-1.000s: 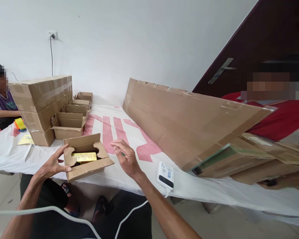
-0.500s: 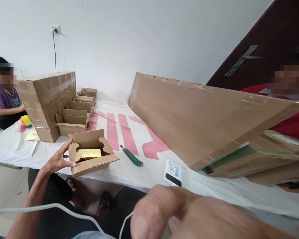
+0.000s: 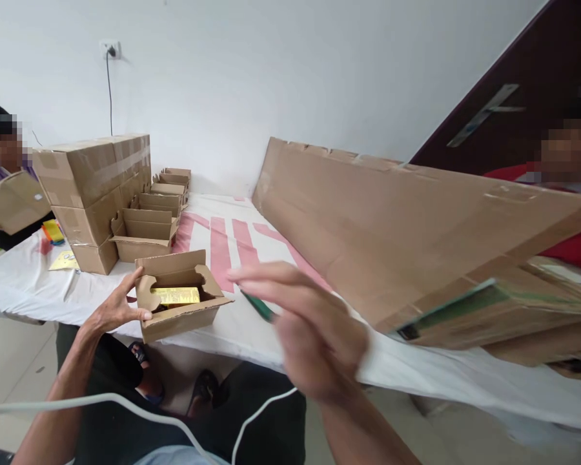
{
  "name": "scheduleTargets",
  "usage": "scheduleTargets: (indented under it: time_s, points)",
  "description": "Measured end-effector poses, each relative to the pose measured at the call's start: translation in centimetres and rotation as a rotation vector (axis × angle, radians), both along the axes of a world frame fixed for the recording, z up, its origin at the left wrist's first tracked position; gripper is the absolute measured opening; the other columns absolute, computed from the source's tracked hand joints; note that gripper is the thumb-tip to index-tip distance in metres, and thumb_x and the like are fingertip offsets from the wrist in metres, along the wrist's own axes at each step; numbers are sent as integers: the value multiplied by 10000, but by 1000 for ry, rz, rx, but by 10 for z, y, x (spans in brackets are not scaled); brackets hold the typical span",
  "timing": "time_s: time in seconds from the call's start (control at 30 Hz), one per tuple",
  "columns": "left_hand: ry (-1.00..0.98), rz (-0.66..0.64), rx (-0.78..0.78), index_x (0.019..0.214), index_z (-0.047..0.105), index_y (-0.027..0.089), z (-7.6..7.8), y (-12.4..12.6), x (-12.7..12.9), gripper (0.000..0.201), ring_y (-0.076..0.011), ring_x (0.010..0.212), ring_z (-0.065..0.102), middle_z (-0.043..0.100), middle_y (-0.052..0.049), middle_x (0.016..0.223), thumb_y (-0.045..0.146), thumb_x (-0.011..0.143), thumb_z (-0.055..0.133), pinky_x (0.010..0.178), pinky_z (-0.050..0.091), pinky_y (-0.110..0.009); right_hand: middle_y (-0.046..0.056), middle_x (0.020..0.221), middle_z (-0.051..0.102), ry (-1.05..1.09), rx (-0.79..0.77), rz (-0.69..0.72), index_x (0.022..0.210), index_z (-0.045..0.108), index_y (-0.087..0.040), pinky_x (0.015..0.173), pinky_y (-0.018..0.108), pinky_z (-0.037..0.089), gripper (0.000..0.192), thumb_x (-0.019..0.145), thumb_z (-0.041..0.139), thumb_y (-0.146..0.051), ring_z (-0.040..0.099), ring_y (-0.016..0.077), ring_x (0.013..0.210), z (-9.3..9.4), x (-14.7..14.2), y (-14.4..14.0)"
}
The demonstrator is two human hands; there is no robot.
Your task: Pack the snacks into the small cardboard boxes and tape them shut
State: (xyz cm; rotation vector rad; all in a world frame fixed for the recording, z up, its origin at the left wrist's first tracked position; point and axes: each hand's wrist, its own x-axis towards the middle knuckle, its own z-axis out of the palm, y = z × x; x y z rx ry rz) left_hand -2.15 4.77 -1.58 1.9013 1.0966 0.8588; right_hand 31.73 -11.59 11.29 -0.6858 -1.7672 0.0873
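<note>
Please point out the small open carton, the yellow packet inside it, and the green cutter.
small open carton point(image 3: 184, 321): head view, front wall.
yellow packet point(image 3: 177, 295): head view, middle of its top face.
green cutter point(image 3: 260, 307): head view, visible handle.

A makeshift packing room in a plain building: a table point(image 3: 24, 290) under a white printed sheet, stacked cartons point(image 3: 94, 187) and open small boxes point(image 3: 148, 229) at 10 o'clock, a flat cardboard sheet point(image 3: 392, 226) at 2 o'clock, a bare wall point(image 3: 271, 64), a dark door point(image 3: 523, 84).
</note>
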Motion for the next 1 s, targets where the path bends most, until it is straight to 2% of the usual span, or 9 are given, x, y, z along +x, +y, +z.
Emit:
scheduleTargets:
  time_s: [0.07,0.1,0.2,0.3,0.4,0.57,0.73,0.83,1.0]
  points:
    - [6,-14,7,1732,339,283,0,0,0,1319,-468,1568,434,363,-203,1772,631,631,977,1138,542,-566,102,1217,800,-127,-88,-20,1264,750,-242,1061,491,621,248,1083,583,-278,752,276,1176,-16,3,42]
    - [14,-25,9,1738,321,289,1,0,0,1335,-466,1573,426,340,-200,1783,634,628,978,1146,536,-564,111,1252,792,-192,-184,-38,1296,747,-238,1096,499,604,270,1057,645,-311,735,286,1222,-27,5,62]
    - [68,-50,8,1748,287,295,4,-2,-2,1359,-462,1576,417,281,-193,1805,660,629,967,1152,535,-556,152,1498,677,-357,-504,-60,1490,655,-233,1201,552,523,542,975,764,-359,632,325,1410,-66,16,101]
    - [132,-57,24,1755,262,271,6,-2,-3,1381,-465,1580,406,276,-208,1799,672,633,960,1146,542,-552,179,1691,492,-458,-712,-87,1624,531,-235,1297,581,401,834,877,862,-403,455,366,1580,-97,21,112]
    - [167,-62,58,1757,253,270,7,-2,-2,1385,-469,1592,387,309,-210,1784,667,635,960,1172,521,-563,178,1764,379,-465,-780,-90,1674,457,-241,1340,570,321,953,846,887,-436,352,362,1641,-113,21,110]
    - [215,-52,55,1754,248,224,13,-1,3,1427,-472,1569,410,371,-230,1736,678,606,965,1261,413,-605,179,1798,301,-424,-778,-63,1727,344,-268,1347,568,291,1047,849,881,-461,301,355,1663,-120,20,112]
    - [264,-57,33,1747,264,271,20,-2,3,1375,-455,1547,437,411,-186,1698,675,624,949,1200,493,-560,143,1833,219,-469,-715,23,1758,259,-294,1372,554,227,1229,766,937,-550,209,373,1692,-112,19,133]
    - [275,-53,60,1740,282,296,19,-1,0,1345,-456,1553,432,433,-163,1695,659,630,948,1207,491,-558,172,1841,168,-516,-775,42,1767,221,-251,1382,586,163,1315,731,941,-619,136,386,1707,-109,16,152]
    - [284,-28,28,1730,308,248,14,2,-2,1344,-460,1578,408,412,-192,1710,655,619,946,1270,412,-590,188,1833,195,-506,-843,80,1770,202,-239,1379,583,175,1319,742,913,-662,164,383,1702,-115,15,167]
